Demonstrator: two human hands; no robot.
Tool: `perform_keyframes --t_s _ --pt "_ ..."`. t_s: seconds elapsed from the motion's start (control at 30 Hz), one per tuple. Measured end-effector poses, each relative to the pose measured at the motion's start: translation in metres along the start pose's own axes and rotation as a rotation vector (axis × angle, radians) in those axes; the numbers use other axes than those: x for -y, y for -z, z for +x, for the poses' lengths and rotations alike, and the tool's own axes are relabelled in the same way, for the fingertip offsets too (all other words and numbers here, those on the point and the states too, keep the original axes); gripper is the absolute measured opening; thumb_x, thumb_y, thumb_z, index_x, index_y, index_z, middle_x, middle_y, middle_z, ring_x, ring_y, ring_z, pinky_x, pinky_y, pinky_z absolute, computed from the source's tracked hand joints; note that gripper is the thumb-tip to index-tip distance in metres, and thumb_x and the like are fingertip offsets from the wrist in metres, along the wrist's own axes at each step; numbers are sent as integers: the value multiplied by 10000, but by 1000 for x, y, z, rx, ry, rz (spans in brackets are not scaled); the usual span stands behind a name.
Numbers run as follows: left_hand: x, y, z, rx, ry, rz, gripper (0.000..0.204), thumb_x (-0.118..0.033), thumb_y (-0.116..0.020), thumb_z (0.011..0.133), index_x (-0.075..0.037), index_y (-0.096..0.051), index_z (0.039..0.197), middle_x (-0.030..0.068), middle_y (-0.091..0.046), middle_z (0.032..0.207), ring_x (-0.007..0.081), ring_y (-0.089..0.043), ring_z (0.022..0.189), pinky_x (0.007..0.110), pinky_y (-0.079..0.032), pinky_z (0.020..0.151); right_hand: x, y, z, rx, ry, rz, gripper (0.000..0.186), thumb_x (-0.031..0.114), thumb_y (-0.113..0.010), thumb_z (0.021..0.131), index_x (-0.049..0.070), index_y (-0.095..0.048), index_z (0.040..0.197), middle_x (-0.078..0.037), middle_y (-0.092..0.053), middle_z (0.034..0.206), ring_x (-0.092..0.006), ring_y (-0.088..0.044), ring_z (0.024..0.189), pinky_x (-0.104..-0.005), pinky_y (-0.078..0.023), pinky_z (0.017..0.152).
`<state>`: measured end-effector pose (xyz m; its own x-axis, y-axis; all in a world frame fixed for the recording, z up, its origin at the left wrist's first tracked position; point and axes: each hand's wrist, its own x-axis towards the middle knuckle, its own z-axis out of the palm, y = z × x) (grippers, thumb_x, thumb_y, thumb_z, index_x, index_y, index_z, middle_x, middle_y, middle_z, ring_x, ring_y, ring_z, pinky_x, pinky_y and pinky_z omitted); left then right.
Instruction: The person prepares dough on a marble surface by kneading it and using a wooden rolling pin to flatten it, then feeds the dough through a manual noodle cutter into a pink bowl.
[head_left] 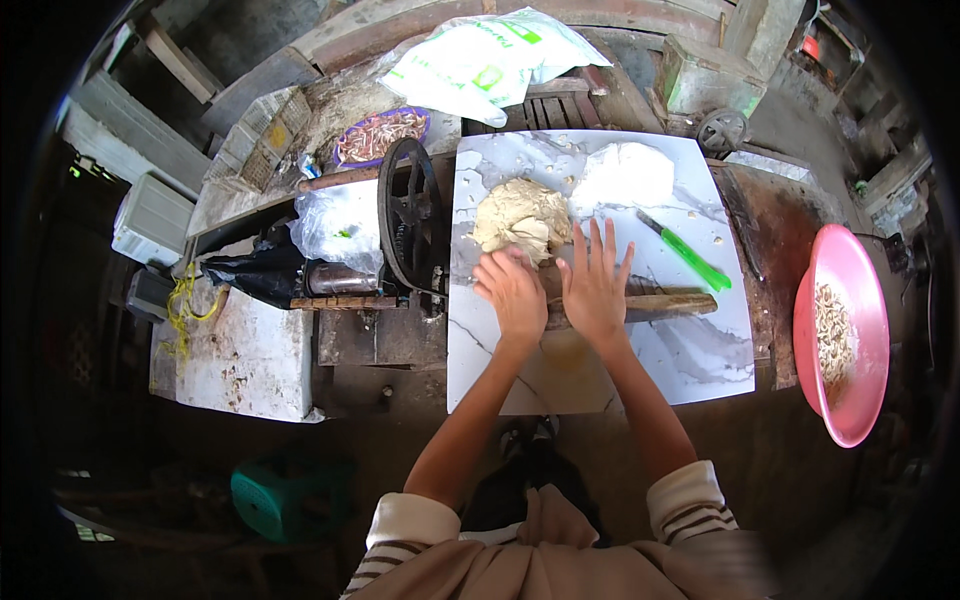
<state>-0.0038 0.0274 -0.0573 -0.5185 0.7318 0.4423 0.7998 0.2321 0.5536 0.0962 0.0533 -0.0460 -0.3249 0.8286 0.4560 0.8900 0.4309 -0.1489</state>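
Observation:
A lump of pale dough [515,212] lies on a marble-patterned slab [690,370] in front of me. My left hand [514,295] is at the dough's near edge, its fingers slightly bent and apart. Beside it, my right hand [596,290] is flat with its fingers spread, over a wooden rolling stick [670,305]. The stick's left part is hidden by my hands. A green-handled knife [690,255] lies to the right, blade pointing away. Beyond my right hand is a bright white heap [625,176] that looks like flour.
Left of the slab stands a hand-wheel machine [408,215] with clear plastic on it. Behind it sits a purple-rimmed basin [380,137] of small pieces. A white sack [495,65] lies at the back. To the right is a pink basin [865,340]; a green stool [262,500] stands lower left.

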Motion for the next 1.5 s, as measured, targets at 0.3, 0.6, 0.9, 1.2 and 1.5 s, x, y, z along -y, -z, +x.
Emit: perform_keyframes --t_s 0.3,0.6,0.9,1.2,1.5 --pt "18 31 -72 41 -102 -334 139 -37 -484 823 -12 -434 950 173 -411 926 321 -383 871 430 -307 759 1 43 -97 144 251 74 497 348 -618 753 70 -490 1143 -69 -479 1065 -211 -450 1021 -446 -307 933" --pt "5 27 -29 29 -121 -493 165 -115 -488 871 7 -410 951 142 -376 938 265 -355 886 378 -291 824 -56 39 -50 80 272 98 426 269 -621 760 109 -511 1140 -85 -474 1005 -244 -450 974 -421 -335 876" --pt "-34 -18 5 115 -209 -204 196 -150 -491 864 -57 -447 1031 137 -394 1005 297 -360 949 410 -261 793 -48 4 -16 80 97 147 335 307 -530 836 56 -534 1058 -96 -496 960 -260 -440 992 -439 -333 879" --pt "-31 -7 -31 171 -252 -40 336 -97 -547 772 -81 -444 1091 140 -397 1038 313 -360 977 420 -266 806 -28 9 -43 -2 45 -30 405 227 -475 843 0 -489 1178 -150 -447 1261 -279 -292 1272 -510 -196 1038" --pt "-40 -17 0 154 -298 -273 292 47 -510 729 -34 -464 1005 157 -398 1002 343 -356 924 440 -304 829 -39 -6 -4 11 77 -83 456 252 -415 867 -37 -470 1216 -139 -422 1317 -231 -223 1327 -519 -110 1074"
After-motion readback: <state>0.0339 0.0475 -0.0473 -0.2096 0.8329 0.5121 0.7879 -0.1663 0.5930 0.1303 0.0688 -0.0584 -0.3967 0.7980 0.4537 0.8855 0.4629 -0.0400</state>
